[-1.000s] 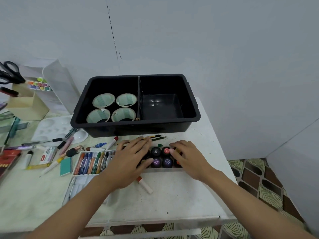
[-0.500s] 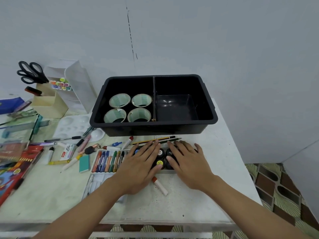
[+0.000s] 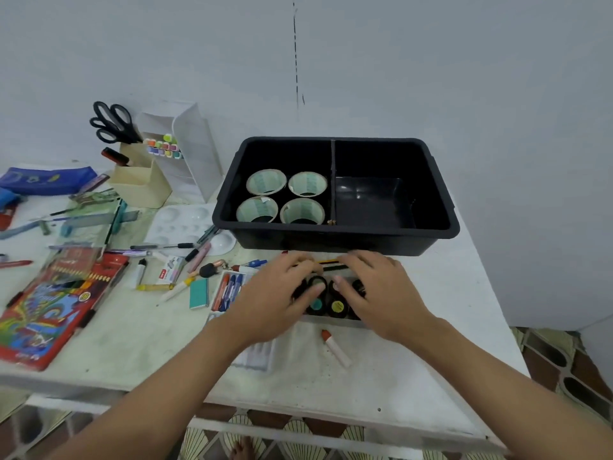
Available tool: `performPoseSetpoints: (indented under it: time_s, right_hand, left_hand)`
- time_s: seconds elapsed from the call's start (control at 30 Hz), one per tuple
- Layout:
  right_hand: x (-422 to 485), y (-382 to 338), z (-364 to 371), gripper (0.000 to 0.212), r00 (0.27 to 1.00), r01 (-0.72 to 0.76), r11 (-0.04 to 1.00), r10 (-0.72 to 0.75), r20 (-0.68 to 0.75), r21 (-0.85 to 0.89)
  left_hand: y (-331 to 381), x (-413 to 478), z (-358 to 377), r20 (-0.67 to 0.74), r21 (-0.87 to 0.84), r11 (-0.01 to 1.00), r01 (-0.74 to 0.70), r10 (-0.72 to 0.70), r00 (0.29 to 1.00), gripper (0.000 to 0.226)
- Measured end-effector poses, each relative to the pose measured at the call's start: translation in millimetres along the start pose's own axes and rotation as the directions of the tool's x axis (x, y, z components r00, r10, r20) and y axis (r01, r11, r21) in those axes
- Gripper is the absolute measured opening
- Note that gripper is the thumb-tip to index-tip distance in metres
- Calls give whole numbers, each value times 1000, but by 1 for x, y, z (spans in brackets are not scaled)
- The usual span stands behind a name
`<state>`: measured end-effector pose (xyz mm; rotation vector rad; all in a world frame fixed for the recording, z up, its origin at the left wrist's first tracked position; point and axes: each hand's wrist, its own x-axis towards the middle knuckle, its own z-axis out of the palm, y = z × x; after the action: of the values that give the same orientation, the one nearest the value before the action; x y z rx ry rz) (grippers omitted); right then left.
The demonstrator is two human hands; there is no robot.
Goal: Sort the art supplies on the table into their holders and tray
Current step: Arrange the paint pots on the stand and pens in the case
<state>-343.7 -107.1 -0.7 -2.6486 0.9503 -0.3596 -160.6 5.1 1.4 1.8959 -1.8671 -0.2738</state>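
Several small black paint jars, one with a teal lid and one with a yellow lid, stand in a clear case at the table's front. My left hand and my right hand cup the cluster from either side, fingers curled over the far jars and thumbs pressed on the near ones. Just behind them sits the black divided tray. Its left half holds several tape rolls standing as holders; its right half is bare. Two pencils lie between my hands and the tray.
Crayons lie left of the jars and an orange-capped white stick lies in front. Further left are a palette, loose pens, a coloured-pencil box, a cream holder with scissors, and a white marker rack.
My hands lay flat and spread on the jars earlier. Now they have drawn together and the fingers have curled around the cluster. My head has turned a little, shifting the scene rightward.
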Motion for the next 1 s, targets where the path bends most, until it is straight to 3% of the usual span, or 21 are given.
performPoseSetpoints:
  time_s: [0.07, 0.17, 0.33, 0.43, 0.7, 0.9, 1.0]
  right_hand:
    - [13, -21, -6, 25, 995, 68, 986, -58, -76, 149]
    - [32, -59, -5, 18, 985, 132, 918, -81, -150, 373]
    - [64, -116, 18, 12, 981, 163, 810, -196, -2, 563]
    - [90, -158, 39, 9, 968, 177, 793, -248, 44, 583]
    - [170, -301, 114, 12, 980, 117, 749, -192, 44, 652]
    - [214, -388, 157, 13, 987, 107, 776, -159, 29, 621]
    - [234, -413, 179, 10, 973, 161, 827, -226, 55, 539]
  left_hand:
    - [-4, -4, -23, -117, -51, 999, 17, -23, 993, 26]
    - [-23, -21, -54, -242, -143, 986, 84, -117, 963, 38]
    - [-77, -62, -104, -308, -129, 975, 180, -212, 927, 25]
    - [-121, -90, -129, -293, -101, 971, 215, -235, 927, 20]
    - [-255, -163, -209, -292, -65, 971, 230, -239, 926, 15]
    - [-347, -202, -257, -268, -50, 947, 318, -319, 909, 13]
    - [-389, -217, -266, -251, -12, 928, 373, -364, 897, 9]
